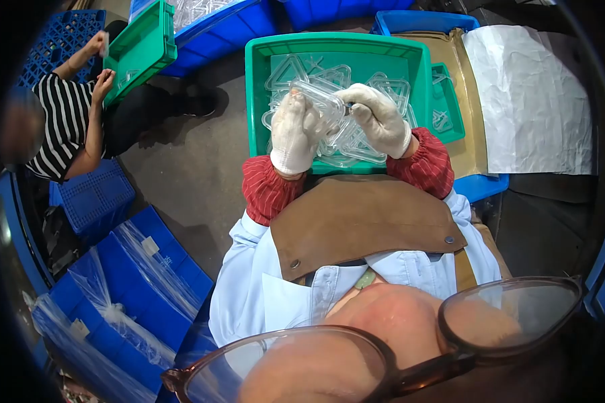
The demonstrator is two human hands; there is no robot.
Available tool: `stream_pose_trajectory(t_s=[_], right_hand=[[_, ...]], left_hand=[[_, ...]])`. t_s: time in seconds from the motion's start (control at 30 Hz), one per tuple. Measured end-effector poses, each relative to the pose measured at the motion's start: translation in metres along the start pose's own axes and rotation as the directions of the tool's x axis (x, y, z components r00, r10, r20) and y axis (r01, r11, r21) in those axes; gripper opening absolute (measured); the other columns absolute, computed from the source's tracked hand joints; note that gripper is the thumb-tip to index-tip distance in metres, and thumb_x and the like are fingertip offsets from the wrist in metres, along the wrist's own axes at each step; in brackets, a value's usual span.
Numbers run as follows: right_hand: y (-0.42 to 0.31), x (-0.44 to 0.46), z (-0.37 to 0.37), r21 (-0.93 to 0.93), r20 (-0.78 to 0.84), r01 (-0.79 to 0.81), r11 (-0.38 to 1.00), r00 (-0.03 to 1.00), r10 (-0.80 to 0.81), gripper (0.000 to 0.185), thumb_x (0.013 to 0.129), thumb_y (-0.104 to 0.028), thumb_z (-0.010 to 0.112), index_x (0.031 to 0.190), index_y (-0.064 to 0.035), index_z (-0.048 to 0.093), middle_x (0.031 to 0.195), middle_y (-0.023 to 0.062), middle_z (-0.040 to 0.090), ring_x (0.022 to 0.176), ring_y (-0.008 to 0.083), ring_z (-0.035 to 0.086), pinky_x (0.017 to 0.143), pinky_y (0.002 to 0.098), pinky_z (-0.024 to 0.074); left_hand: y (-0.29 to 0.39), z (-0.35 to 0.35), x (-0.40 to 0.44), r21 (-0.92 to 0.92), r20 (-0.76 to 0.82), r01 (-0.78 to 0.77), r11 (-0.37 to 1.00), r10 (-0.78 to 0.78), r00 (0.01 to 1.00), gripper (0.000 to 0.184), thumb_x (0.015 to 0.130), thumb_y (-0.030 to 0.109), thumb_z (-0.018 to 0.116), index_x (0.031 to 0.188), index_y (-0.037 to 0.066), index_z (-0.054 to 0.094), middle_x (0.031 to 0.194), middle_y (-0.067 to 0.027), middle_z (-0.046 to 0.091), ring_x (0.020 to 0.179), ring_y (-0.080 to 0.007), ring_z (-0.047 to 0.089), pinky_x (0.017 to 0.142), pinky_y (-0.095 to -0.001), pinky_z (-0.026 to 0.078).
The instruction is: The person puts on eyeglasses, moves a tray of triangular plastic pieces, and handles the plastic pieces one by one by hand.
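Note:
My left hand point(293, 131), in a white glove with a bare fingertip showing, is closed around a clear plastic frame point(321, 98) with rounded edges. The frame is raised and tilted above a green bin point(254, 107). Close against its right end, my right hand point(378, 121), also in a white glove, is pinched on a small dark piece point(347, 109), mostly hidden by the fingers, so its kind cannot be made out. Under both hands, several clear triangular plastic frames point(363, 142) lie in a loose heap inside the bin.
A smaller green tray point(456, 101) with small clear pieces sits at the right, beside cardboard point(474, 127) and a white sheet point(531, 101). At left a person in a striped top point(64, 114) handles a green tray point(141, 47). Blue crates point(134, 269) with plastic film stand lower left.

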State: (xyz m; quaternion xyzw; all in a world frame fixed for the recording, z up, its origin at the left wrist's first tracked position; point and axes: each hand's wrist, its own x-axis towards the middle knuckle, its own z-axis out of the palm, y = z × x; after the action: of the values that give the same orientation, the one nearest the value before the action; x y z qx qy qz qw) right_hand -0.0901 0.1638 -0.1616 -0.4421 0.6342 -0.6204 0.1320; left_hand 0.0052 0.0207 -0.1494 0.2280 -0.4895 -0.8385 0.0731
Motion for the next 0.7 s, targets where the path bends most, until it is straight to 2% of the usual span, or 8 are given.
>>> stream_pose_trajectory(t_s=[0.1,0.2,0.27,0.33,0.43,0.47,0.5,0.7], right_hand=[[0.000,0.002,0.000,-0.049,-0.014,0.040,0.998,0.999,-0.041,0.022,0.093,-0.019,0.050,0.105,-0.0048,0.060,0.091,0.0132,0.061,0.083,0.0301,0.059,0.073,0.0356,0.0465],[0.000,0.003,0.002,-0.216,-0.072,0.024,0.976,0.997,-0.040,0.020,0.093,-0.019,0.051,0.104,-0.0054,0.061,0.089,0.0130,0.062,0.082,0.0298,0.060,0.073,0.0352,0.0477],[0.012,0.003,0.009,-0.343,-0.201,-0.116,0.932,0.978,0.048,0.020,0.092,-0.019,0.052,0.102,-0.0057,0.062,0.088,0.0131,0.063,0.082,0.0296,0.061,0.073,0.0346,0.0485],[0.028,0.002,0.008,-0.054,-0.291,-0.256,0.965,0.928,0.230,0.028,0.093,-0.029,0.051,0.102,-0.0051,0.063,0.092,0.0113,0.065,0.085,0.0236,0.062,0.075,0.0306,0.0487],[0.005,0.005,-0.008,0.080,-0.197,-0.320,0.944,0.923,0.330,0.040,0.092,-0.039,0.051,0.104,-0.0027,0.062,0.093,0.0084,0.065,0.085,0.0162,0.060,0.074,0.0270,0.0477],[-0.001,0.007,-0.013,0.088,-0.165,-0.330,0.940,0.926,0.341,0.043,0.091,-0.042,0.052,0.105,-0.0020,0.062,0.094,0.0074,0.065,0.085,0.0141,0.059,0.074,0.0261,0.0473],[-0.007,0.007,-0.016,0.119,-0.064,-0.398,0.909,0.911,0.407,0.041,0.089,-0.037,0.058,0.106,0.0004,0.061,0.091,0.0055,0.064,0.082,0.0103,0.056,0.073,0.0240,0.0461],[-0.007,0.007,-0.002,0.142,-0.188,-0.463,0.875,0.855,0.483,0.016,0.086,-0.013,0.063,0.094,0.0002,0.063,0.077,0.0032,0.062,0.069,0.0076,0.054,0.063,0.0226,0.0450]], left_hand=[[0.011,0.001,-0.004,-0.112,0.000,0.144,0.983,-0.145,0.989,0.024,0.097,0.029,0.041,0.095,0.006,0.047,0.081,-0.0047,0.051,0.073,-0.0156,0.057,0.059,-0.0303,0.051],[0.003,-0.008,0.000,-0.215,0.133,0.091,0.972,-0.063,0.989,0.024,0.097,0.028,0.043,0.092,0.006,0.048,0.076,-0.0034,0.052,0.068,-0.0125,0.054,0.055,-0.0272,0.046],[-0.003,-0.002,-0.010,0.228,0.315,0.004,0.974,-0.078,0.946,0.025,0.096,0.027,0.043,0.090,0.004,0.050,0.072,-0.0019,0.052,0.065,-0.0107,0.051,0.053,-0.0259,0.043],[-0.009,0.021,-0.022,0.426,0.401,-0.087,0.900,-0.102,0.910,0.026,0.096,0.023,0.041,0.088,0.001,0.052,0.069,0.0001,0.053,0.061,-0.0083,0.049,0.055,-0.0236,0.041],[-0.020,-0.005,0.007,0.132,0.167,-0.039,0.990,0.017,0.986,0.025,0.097,0.021,0.039,0.092,0.000,0.053,0.070,-0.0012,0.054,0.063,-0.0078,0.049,0.057,-0.0229,0.041],[-0.007,0.000,0.010,0.181,0.095,-0.114,0.977,0.098,0.991,0.025,0.096,0.018,0.038,0.096,0.000,0.054,0.071,-0.0021,0.055,0.065,-0.0091,0.051,0.060,-0.0223,0.042],[-0.005,0.000,0.010,-0.131,0.071,-0.047,0.990,0.057,0.996,0.025,0.096,0.017,0.038,0.100,-0.001,0.054,0.071,-0.0023,0.055,0.067,-0.0105,0.053,0.062,-0.0229,0.044],[0.002,0.001,0.015,0.136,-0.023,-0.091,0.987,0.095,0.995,0.020,0.094,0.018,0.048,0.093,-0.001,0.057,0.073,-0.0033,0.058,0.068,-0.0098,0.053,0.061,-0.0232,0.043]])
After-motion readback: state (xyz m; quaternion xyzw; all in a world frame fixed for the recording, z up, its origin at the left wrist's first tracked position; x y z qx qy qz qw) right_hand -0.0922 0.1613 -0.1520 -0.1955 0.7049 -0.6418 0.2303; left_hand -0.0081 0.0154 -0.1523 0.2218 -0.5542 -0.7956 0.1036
